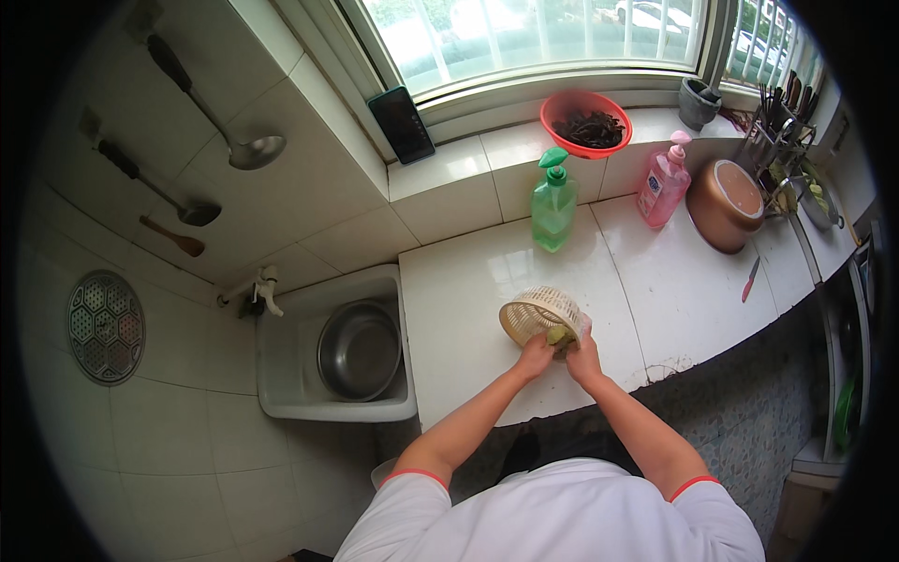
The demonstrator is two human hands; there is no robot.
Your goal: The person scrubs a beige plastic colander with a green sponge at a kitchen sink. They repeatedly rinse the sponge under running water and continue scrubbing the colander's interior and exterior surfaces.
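A cream plastic colander basket is tilted on the white tiled counter, its opening turned toward me. My left hand is at the near side of the basket, its fingers on a yellow-green piece, perhaps a vegetable or a sponge. Against the basket's right edge, my right hand grips the rim close to the same piece. Something pale and pinkish shows by the right fingers, too small to name. The fingertips of both hands are partly hidden.
Left is a sink with a metal basin under a tap. Behind stand a green pump bottle, a pink pump bottle and an upturned copper-coloured pot. A red-handled knife lies right. A red bowl sits on the sill.
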